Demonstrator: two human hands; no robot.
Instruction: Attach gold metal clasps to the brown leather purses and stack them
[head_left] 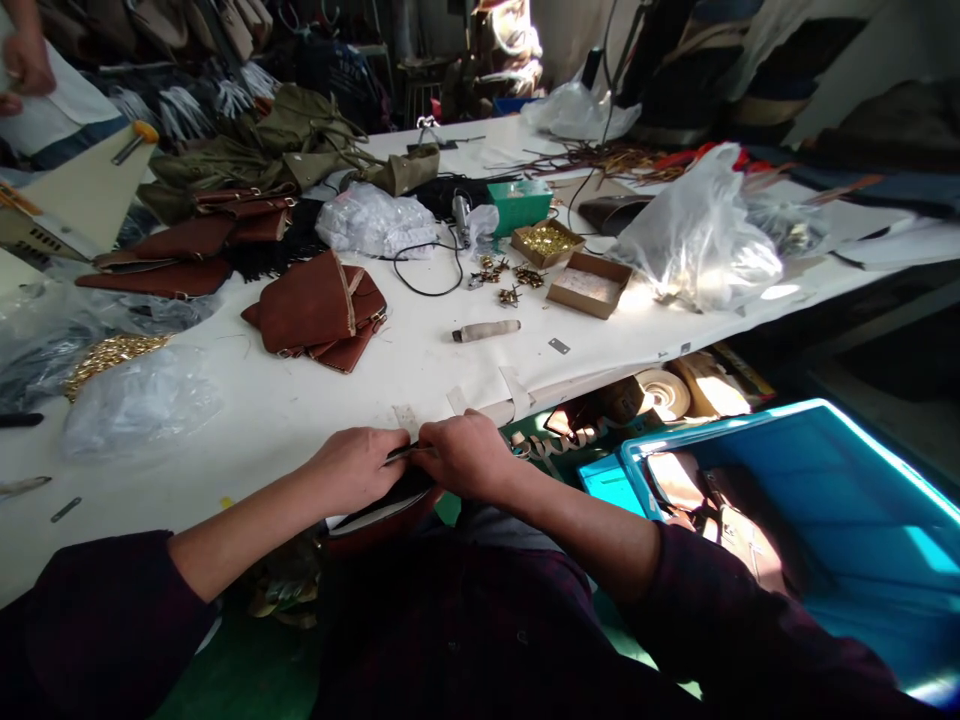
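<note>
My left hand point(358, 468) and my right hand point(466, 455) meet at the front edge of the table, fingers closed. Between them they pinch the rim of a reddish-brown leather bag point(401, 524), whose dark inside and pale edge show below the left hand. Most of the bag is hidden by the hands and my dark clothes. Farther up the table lie brown leather pieces like small bags point(304, 305), stacked on each other. A stubby tool handle point(486, 331) rests to their right, apart from both hands.
Small metal fittings point(510, 296) lie near a cardboard box of gold pieces point(547, 240) and a second cardboard box point(590, 285). Plastic bags point(697, 240) stand around. A blue bin point(885, 520) holding bags is at right. At upper left, another person's hand point(30, 62) shows.
</note>
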